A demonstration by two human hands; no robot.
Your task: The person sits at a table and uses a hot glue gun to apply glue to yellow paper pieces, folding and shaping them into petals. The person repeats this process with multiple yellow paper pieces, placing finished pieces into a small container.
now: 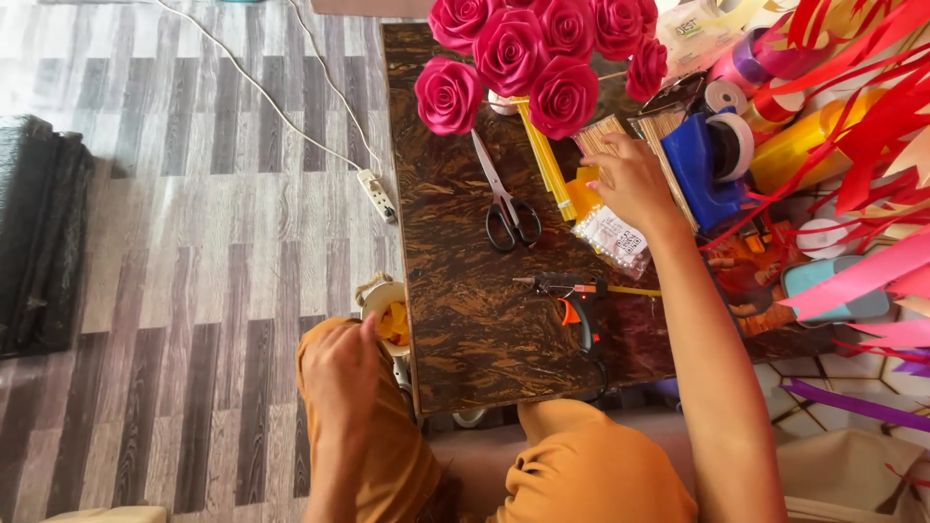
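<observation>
My right hand [632,177] reaches over the dark marbled table [465,320] and rests on a bundle of thin wooden sticks [608,133], fingers curled around their ends. Just below it lie a small clear bag of white bits [612,238] and yellow strips [547,160]. My left hand [341,363] is down by my knee at the table's left edge, fingers in a small cup of yellow pieces [387,310]. A bunch of magenta ribbon roses [538,48] stands at the far edge. Black-handled scissors [504,199] and a black-and-orange glue gun [573,300] lie between the two hands.
A blue tape dispenser [705,165], ribbon rolls [736,68] and red and pink ribbon strips [872,126] crowd the right side. A white power strip [378,196] with its cord lies on the striped floor at left. A black bag [39,232] sits far left.
</observation>
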